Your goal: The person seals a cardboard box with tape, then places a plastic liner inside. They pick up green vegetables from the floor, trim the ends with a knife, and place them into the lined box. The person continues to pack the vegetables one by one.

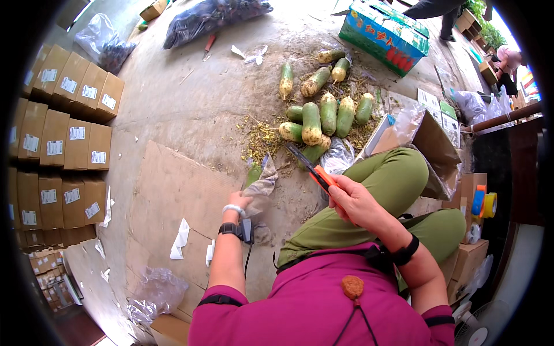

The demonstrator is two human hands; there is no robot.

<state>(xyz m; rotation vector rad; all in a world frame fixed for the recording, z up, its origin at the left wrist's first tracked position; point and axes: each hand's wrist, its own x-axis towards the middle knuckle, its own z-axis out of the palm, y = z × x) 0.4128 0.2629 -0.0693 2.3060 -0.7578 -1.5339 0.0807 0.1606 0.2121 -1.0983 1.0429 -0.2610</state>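
My left hand [239, 202] is closed on a dirty grey cloth [262, 187], whose upper end lies against a green radish [253, 174] on the floor. In my right hand [355, 199], over my bent knee, is an orange-handled folding saw [323, 176]; its dark blade points up and left toward the heap. Several green radishes [311, 123] with pale, soiled ends lie beyond the blade, among yellowish leaf scraps [262, 137]. A clear plastic bag [337, 156] sits beside the nearest ones. The part of the cloth inside my left fist is hidden.
A flat cardboard sheet [173, 194] lies at left, with paper scraps and crumpled plastic near it. Stacked cartons [78, 134] line the left side. A printed box [381, 39] stands at the back, an open carton [433, 147] by my knee. People are at upper right.
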